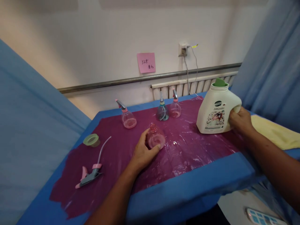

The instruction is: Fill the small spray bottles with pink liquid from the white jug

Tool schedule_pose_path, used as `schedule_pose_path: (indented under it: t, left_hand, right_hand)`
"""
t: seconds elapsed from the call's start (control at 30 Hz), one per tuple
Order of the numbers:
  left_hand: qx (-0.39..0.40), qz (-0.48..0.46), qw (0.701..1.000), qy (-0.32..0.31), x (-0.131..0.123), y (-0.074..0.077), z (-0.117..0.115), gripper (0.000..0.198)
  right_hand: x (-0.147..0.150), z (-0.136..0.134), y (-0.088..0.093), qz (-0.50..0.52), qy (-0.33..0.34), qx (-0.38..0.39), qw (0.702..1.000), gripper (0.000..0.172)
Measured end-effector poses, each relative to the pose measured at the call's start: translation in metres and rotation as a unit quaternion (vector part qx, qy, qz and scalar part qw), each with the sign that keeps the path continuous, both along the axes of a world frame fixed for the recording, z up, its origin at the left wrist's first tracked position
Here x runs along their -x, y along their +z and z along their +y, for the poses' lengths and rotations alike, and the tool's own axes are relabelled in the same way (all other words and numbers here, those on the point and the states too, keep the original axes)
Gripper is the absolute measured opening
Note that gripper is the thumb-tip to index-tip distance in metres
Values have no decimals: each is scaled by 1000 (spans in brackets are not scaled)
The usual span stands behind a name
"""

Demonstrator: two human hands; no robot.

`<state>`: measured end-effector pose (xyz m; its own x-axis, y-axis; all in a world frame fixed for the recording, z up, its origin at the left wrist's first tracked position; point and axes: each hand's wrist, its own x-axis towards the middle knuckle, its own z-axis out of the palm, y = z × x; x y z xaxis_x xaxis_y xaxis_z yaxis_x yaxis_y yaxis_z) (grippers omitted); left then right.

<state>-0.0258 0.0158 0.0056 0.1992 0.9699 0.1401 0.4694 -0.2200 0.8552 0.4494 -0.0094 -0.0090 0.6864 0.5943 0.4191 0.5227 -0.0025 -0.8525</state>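
My left hand is wrapped round a pink see-through spray bottle with no top on, with pale liquid inside. My right hand grips the handle of a large cream detergent jug, which stands nearly upright at the right. A green spout shows in the jug's uncapped mouth. To the left lies a loose spray trigger head, grey and pink, its thin tube pointing up the table. Near it is a small green cap.
At the back stand a pink spray bottle, a teal one and another pink one. Purple plastic sheeting covers the blue table. A yellow cloth lies right. Blue curtains hang at both sides; a wall socket has cords.
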Motion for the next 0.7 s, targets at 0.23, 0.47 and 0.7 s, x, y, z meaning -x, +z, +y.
schedule_pose_path:
  t: [0.23, 0.47, 0.7]
  left_hand:
    - [4, -18, 1000, -4, 0, -4, 1, 90]
    - [-10, 0, 1000, 3, -1, 1, -2, 88]
    - [-19, 10, 1000, 10, 1, -1, -2, 91]
  right_hand:
    - [32, -7, 55, 39, -6, 35, 999, 9]
    - [56, -4, 86, -66, 23, 69, 995, 8]
    - [56, 11, 77, -197, 57, 111, 972, 18]
